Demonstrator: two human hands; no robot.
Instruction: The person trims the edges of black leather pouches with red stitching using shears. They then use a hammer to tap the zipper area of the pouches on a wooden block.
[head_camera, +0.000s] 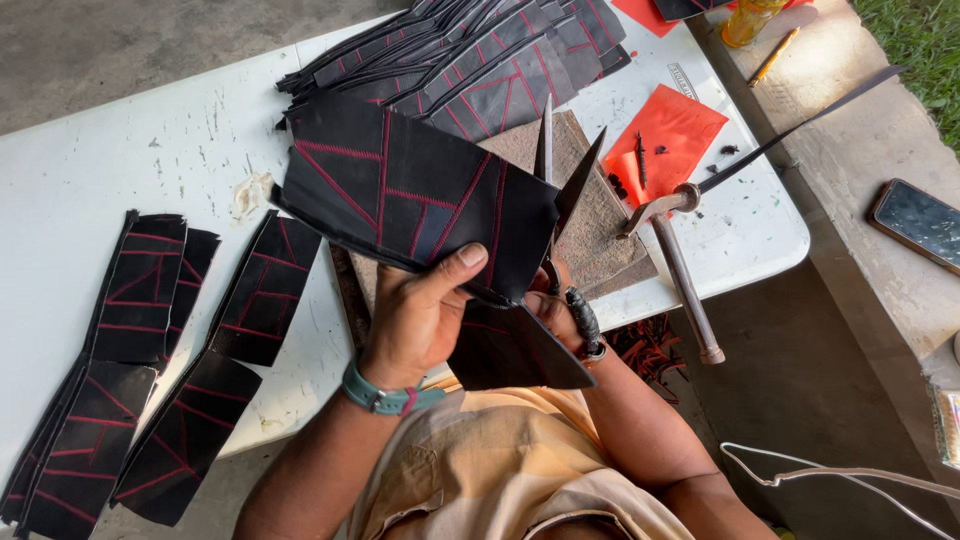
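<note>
Outdoors, beside a concrete floor and a strip of grass, a white table (150, 150) carries the work. Across its far end a long overlapping stack of black panels (480, 50) with red stitching lies fanned out, and more stitched pieces (150, 350) sit in loose rows at the near left, seemingly sorted apart from the stack. Raised over a brown cutting mat (610, 230), one black stitched panel (410, 190) is held up so its edge meets the blades. The left hand (415, 315) clamps its lower edge, thumb pressed on top, wrist bent back. The right hand (560, 305), mostly hidden behind the panel, is closed around the handles of open scissors (565, 180) pointing away. A hammer (675, 260) lies just right of the mat.
</note>
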